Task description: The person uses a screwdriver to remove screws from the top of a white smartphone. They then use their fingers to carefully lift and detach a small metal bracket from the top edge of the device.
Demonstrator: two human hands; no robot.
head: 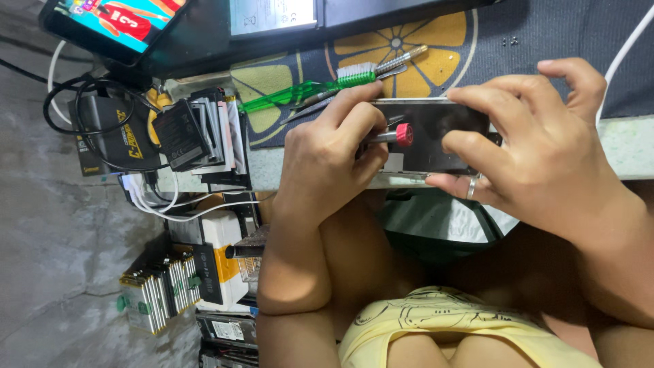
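My left hand (327, 160) grips a small screwdriver with a red cap (403, 134), its tip on the dark back of a phone (429, 129) lying at the table edge. My right hand (538, 150), a ring on one finger, holds that phone from the right, fingers curled over its top face and lower edge. Just beyond the phone lie a green-handled brush (320, 87) and metal tweezers (354, 87). The screwdriver's tip is hidden by my fingers.
A patterned mat (545, 34) covers the table. At far left are a lit tablet screen (112, 20), a black charger box (112, 133) with cables, stacked phone batteries (204, 129) and more battery packs (160, 293) lower down. A white cable (623, 54) runs at far right.
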